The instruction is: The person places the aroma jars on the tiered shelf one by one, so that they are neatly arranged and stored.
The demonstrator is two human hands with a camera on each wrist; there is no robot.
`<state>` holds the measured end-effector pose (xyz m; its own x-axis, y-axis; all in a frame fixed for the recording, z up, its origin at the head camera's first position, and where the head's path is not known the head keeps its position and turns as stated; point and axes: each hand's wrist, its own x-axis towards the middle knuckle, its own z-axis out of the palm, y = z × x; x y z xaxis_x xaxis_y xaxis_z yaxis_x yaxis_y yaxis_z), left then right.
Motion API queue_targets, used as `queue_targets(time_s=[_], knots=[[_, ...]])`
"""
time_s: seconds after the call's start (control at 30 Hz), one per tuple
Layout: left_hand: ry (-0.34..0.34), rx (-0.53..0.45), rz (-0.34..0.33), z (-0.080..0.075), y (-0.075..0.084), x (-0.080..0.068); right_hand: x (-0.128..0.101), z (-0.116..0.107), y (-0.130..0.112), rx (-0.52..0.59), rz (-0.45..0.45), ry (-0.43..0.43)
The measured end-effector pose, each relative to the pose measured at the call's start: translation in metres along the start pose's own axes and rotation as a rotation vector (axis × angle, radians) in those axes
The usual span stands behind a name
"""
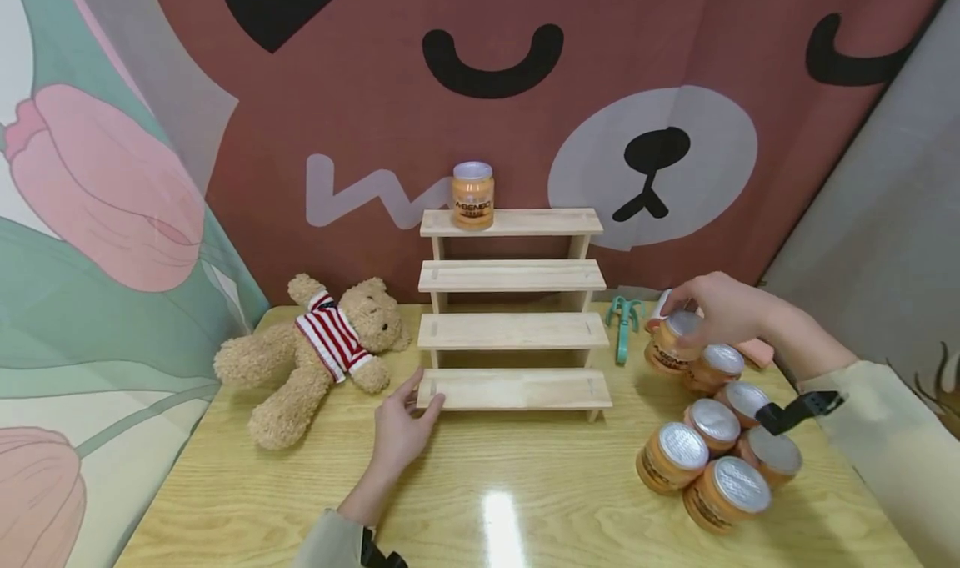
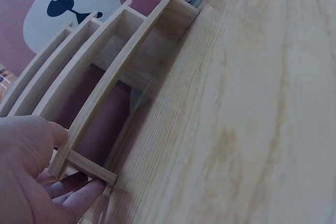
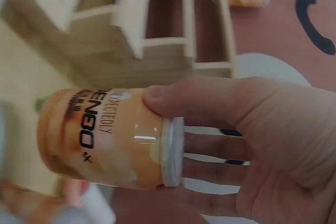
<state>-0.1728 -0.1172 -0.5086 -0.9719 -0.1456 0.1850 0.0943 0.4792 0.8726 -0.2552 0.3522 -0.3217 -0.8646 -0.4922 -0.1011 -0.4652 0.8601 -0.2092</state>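
Observation:
A four-step wooden display shelf (image 1: 513,332) stands on the table. My left hand (image 1: 401,434) holds the left end of its lowest step, the thumb on the step and the fingers around the side leg, as the left wrist view shows. On the right, my right hand (image 1: 723,305) grips an orange-labelled jar (image 3: 105,139) near its pale lid, thumb on one side and fingers on the other. The jar looks slightly tilted, above or beside the other jars; whether it touches the table I cannot tell. A similar jar (image 1: 473,197) stands upright on the top step, left of its middle.
Several more lidded jars (image 1: 726,493) cluster at the table's right. A teal claw-shaped thing (image 1: 622,326) lies right of the shelf, with a partly hidden pink item (image 1: 756,352) behind the jars. A teddy bear (image 1: 330,339) in a striped shirt lies at left. A printed curtain (image 1: 360,118) hangs behind.

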Motion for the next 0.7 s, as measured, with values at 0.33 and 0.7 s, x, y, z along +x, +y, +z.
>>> queue_targets(time_s=[0.33,0.7], knots=[[0.000,0.012,-0.007,-0.001,-0.001,-0.001,0.032,-0.051,0.001,-0.092,-0.010,-0.019],[0.016,0.001,0.005,0.000,0.000,-0.001,0.060,-0.090,-0.024,-0.083,-0.066,0.071]])
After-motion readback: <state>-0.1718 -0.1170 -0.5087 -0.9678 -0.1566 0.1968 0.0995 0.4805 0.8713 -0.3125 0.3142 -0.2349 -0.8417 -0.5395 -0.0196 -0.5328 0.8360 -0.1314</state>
